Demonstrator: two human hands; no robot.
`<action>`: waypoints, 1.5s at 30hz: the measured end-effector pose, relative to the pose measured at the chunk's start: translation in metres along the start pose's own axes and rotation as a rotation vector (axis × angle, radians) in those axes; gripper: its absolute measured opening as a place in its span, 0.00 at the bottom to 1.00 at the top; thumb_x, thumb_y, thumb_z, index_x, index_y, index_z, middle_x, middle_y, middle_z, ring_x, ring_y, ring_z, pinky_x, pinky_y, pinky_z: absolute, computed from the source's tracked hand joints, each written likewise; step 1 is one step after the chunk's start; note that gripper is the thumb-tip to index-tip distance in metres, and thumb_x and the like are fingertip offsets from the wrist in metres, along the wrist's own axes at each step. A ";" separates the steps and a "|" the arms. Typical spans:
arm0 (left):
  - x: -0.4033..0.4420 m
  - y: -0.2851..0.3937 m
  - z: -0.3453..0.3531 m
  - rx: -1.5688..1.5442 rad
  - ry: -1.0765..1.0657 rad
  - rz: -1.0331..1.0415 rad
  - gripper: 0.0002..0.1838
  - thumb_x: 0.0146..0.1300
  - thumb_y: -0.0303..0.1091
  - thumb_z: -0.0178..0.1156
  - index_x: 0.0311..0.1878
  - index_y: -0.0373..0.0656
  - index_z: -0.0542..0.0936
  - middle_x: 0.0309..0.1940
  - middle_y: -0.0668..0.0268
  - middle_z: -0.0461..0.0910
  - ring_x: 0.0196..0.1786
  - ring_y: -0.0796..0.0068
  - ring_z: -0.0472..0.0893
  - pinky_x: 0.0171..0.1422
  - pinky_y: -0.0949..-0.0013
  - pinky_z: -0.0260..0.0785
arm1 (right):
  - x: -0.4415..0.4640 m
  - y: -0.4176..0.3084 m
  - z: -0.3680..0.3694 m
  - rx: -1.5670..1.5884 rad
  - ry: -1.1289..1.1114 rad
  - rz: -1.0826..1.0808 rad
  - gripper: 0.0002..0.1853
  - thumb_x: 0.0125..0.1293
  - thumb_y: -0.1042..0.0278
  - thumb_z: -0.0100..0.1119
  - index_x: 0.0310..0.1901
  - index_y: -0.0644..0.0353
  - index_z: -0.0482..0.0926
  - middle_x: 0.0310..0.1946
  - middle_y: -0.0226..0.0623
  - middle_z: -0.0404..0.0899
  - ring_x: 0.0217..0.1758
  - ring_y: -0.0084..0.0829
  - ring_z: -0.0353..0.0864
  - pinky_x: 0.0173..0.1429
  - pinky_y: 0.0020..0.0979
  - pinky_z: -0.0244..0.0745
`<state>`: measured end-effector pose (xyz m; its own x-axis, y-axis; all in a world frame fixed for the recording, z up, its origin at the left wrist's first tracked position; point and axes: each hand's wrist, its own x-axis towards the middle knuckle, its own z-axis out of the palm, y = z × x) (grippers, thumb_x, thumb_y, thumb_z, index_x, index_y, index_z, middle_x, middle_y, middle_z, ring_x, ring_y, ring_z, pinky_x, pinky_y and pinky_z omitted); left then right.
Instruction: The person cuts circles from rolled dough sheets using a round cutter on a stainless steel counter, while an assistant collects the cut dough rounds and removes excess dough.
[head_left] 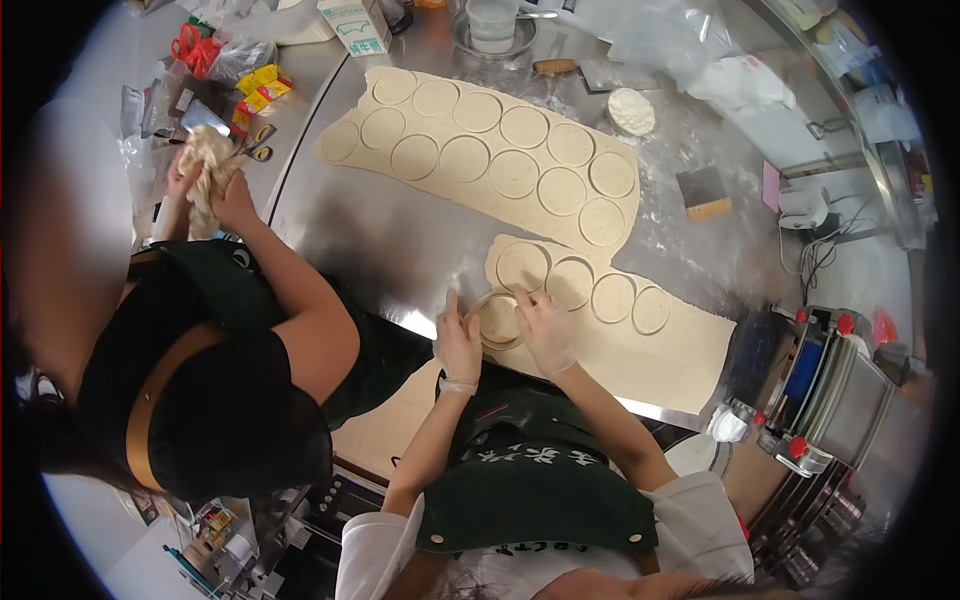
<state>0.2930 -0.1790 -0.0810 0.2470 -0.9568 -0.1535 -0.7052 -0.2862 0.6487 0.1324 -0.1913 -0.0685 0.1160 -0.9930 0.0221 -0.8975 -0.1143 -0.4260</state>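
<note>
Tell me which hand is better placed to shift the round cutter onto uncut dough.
Likely the right hand: it is at the round cutter, on the side toward uncut dough. The left hand is opposite, by the dough's edge.

I count two dough sheets on the table (350, 232). The far sheet (545, 222) bears thirteen cut circles (464, 158); the near sheet (655, 365), by the near edge, bears four, plus one ring (501, 345). Toward the far edge: one flour bowl (631, 111), one carton (356, 28).
</note>
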 end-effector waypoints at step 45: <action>0.000 -0.020 0.023 -0.101 -0.002 0.226 0.26 0.61 0.23 0.61 0.63 0.49 0.78 0.42 0.59 0.75 0.45 0.59 0.78 0.51 0.58 0.74 | -0.101 0.057 0.016 -0.010 0.212 0.356 0.21 0.65 0.71 0.61 0.60 0.52 0.81 0.16 0.43 0.73 0.14 0.39 0.72 0.23 0.40 0.68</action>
<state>0.2917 -0.1742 -0.1116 0.0893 -0.9960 0.0023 -0.6722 -0.0586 0.7380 0.0760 -0.0971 -0.1093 -0.2918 -0.9545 0.0616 -0.8699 0.2381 -0.4319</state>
